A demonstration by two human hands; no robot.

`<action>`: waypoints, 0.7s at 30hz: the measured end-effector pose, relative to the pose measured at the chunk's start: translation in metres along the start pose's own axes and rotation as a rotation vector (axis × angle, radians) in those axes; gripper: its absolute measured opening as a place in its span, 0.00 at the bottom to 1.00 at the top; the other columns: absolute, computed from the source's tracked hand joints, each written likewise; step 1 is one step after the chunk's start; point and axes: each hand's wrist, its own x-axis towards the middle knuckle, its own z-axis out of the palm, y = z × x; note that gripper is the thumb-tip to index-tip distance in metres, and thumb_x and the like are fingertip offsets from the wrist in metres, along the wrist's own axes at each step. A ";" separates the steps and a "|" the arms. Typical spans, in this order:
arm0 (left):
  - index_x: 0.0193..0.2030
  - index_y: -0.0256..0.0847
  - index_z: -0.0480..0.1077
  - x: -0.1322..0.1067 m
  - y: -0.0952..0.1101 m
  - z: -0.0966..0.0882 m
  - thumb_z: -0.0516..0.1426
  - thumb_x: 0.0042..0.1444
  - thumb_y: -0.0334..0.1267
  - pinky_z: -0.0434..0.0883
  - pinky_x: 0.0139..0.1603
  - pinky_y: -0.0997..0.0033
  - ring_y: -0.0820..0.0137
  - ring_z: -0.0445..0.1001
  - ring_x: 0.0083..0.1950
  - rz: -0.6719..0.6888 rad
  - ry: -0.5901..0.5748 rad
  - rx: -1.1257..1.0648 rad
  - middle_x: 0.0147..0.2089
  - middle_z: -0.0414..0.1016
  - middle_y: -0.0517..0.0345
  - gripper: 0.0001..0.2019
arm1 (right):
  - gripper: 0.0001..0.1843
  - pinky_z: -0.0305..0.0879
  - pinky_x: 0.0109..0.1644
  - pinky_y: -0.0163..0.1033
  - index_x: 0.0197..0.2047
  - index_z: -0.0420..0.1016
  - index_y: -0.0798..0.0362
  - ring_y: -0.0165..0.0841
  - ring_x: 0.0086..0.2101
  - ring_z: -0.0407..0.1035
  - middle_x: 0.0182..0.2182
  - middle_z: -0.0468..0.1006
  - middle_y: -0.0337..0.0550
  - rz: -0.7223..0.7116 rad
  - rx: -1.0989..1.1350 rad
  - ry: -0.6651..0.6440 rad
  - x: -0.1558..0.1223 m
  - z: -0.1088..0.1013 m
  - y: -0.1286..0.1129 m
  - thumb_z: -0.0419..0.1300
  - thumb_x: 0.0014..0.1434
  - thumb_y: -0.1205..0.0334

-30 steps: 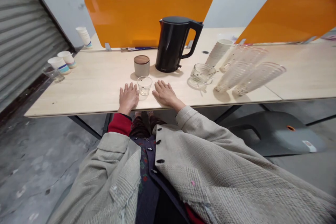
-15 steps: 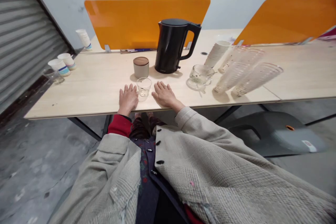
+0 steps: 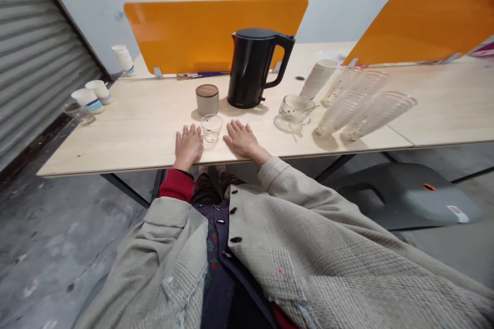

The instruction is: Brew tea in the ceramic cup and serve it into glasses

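Observation:
My left hand (image 3: 189, 147) lies flat on the table near its front edge, fingers stretched out. Palm down as well, my right hand (image 3: 242, 139) rests to the right with its fingers extended. Between the two stands a clear plastic cup (image 3: 212, 128), upright, with a few dark specks inside; neither hand holds it. Just behind the cup is a grey canister (image 3: 207, 103) with a wooden lid. A black electric kettle (image 3: 247, 69) stands behind and to the right, its handle pointing right. Right of my right hand, a ribbed glass cup (image 3: 295, 109) with a spoon sits on a glass saucer (image 3: 287, 126).
Stacks of clear plastic cups (image 3: 376, 115) and a stack of paper cups (image 3: 319, 78) stand on the right. More paper cups (image 3: 88, 100) are at the table's left end. Orange dividers (image 3: 185, 36) line the back. A grey stool (image 3: 409, 195) is below, right.

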 end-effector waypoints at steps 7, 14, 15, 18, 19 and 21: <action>0.83 0.42 0.61 0.000 0.001 -0.002 0.37 0.79 0.44 0.50 0.88 0.37 0.48 0.50 0.89 0.002 -0.022 0.007 0.88 0.55 0.52 0.32 | 0.40 0.39 0.86 0.66 0.85 0.51 0.67 0.53 0.84 0.41 0.85 0.46 0.62 -0.009 -0.003 0.015 -0.001 0.000 0.000 0.42 0.80 0.52; 0.83 0.42 0.62 0.003 -0.001 0.001 0.37 0.78 0.44 0.49 0.87 0.34 0.47 0.50 0.89 0.008 -0.009 -0.019 0.88 0.56 0.51 0.33 | 0.40 0.39 0.86 0.66 0.85 0.52 0.66 0.52 0.84 0.41 0.85 0.46 0.63 -0.010 0.013 0.019 -0.001 0.000 0.002 0.42 0.80 0.51; 0.83 0.43 0.62 0.004 -0.001 0.001 0.37 0.78 0.44 0.49 0.87 0.33 0.47 0.50 0.89 0.010 -0.006 -0.022 0.88 0.56 0.51 0.33 | 0.40 0.38 0.86 0.66 0.85 0.52 0.66 0.52 0.84 0.41 0.85 0.46 0.63 -0.010 0.014 0.019 0.000 0.001 0.003 0.42 0.80 0.51; 0.82 0.45 0.62 0.004 -0.001 0.000 0.37 0.78 0.45 0.49 0.87 0.33 0.48 0.50 0.89 0.014 -0.012 -0.027 0.88 0.56 0.51 0.32 | 0.40 0.38 0.86 0.65 0.85 0.51 0.65 0.51 0.84 0.41 0.85 0.46 0.62 -0.006 0.012 0.019 0.001 0.002 0.005 0.42 0.80 0.51; 0.83 0.45 0.62 0.003 0.000 -0.001 0.38 0.78 0.45 0.49 0.87 0.33 0.48 0.49 0.89 0.016 -0.021 -0.028 0.88 0.56 0.51 0.32 | 0.40 0.38 0.86 0.65 0.85 0.51 0.65 0.51 0.84 0.41 0.85 0.46 0.61 -0.005 0.010 0.019 0.001 0.002 0.005 0.43 0.80 0.51; 0.83 0.45 0.61 0.003 0.000 -0.003 0.38 0.78 0.45 0.49 0.87 0.33 0.47 0.49 0.89 0.019 -0.034 -0.031 0.88 0.55 0.50 0.32 | 0.40 0.37 0.87 0.65 0.85 0.50 0.66 0.52 0.84 0.40 0.85 0.46 0.62 -0.002 0.010 0.016 0.001 0.001 0.004 0.43 0.79 0.52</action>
